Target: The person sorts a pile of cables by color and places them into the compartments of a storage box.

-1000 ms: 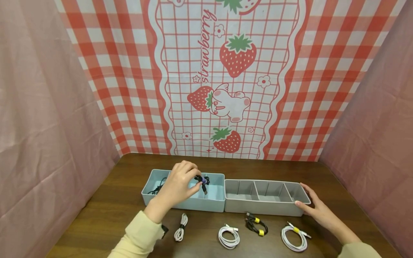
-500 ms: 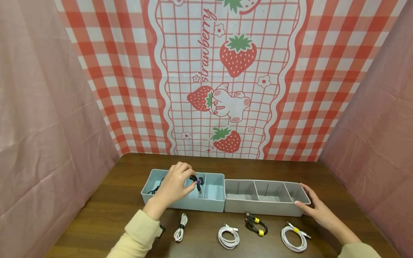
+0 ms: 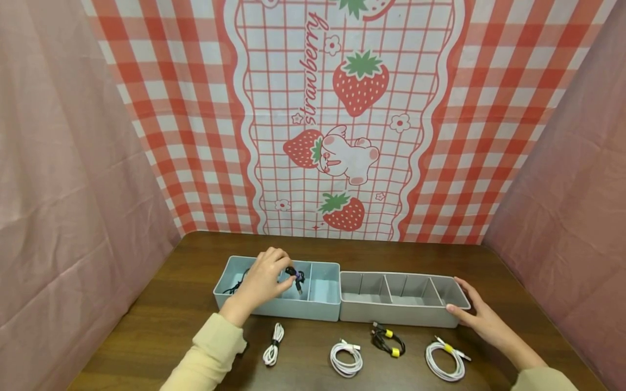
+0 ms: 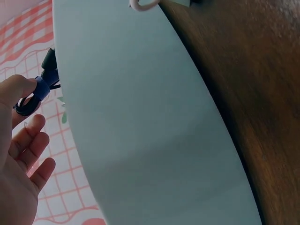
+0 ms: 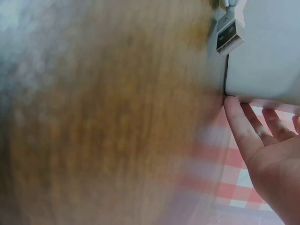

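Observation:
My left hand pinches a bundled black USB cable with a purple tie between thumb and forefinger, over the middle of the light blue divided box. In the left wrist view the tie looks blue on the cable, and the other fingers are loosely bent. Another black cable lies in that box's left compartment, partly hidden behind the hand. My right hand rests against the right end of the grey divided box, thumb at the front corner, fingers along the end wall.
In front of the boxes lie a white cable with a black tie, a coiled white cable, a black cable with yellow ties and another coiled white cable. A checked strawberry cloth hangs behind the wooden table.
My left hand has shifted slightly left with the black cable, which now sits lower over the middle of the blue box. The right hand stays at the grey box's end.

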The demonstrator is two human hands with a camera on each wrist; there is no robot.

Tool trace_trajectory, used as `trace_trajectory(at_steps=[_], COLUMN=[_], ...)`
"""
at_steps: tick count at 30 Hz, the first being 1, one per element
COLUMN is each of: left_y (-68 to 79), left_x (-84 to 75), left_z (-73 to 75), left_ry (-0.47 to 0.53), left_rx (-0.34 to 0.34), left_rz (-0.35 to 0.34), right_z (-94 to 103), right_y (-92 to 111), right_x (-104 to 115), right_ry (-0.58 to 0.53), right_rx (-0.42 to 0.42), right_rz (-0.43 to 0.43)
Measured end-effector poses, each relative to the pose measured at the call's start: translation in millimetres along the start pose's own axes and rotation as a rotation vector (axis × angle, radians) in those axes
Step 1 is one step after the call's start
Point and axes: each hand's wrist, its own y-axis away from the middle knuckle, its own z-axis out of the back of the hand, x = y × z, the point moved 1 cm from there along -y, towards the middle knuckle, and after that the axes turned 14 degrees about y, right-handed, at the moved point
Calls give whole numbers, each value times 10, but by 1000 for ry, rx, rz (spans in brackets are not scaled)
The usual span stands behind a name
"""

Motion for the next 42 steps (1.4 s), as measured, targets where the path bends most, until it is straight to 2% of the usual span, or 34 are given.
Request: trace_trajectory(at_steps=[14,23,27,37,42], left_y=[-85,-127,-117,-56,-63], left_x=[125,211,251,319,335], left_z=[-87,-182,-219,-252,-270], left_ry=[2,6,13,67,52], left_rx=[125,211,231,226,234], left_rz=[106,150,169,215,229], right_z=[1,-5,-8,-10,-6], right_y=[-29,-25,-23,-10,-8], right_x=[14,4,-1,-6,-1], right_ry=[-12,-12,-11,-10,-13], right_rx=[-1,1,-1,2,-3], right_rz=[13,12,10,0,7])
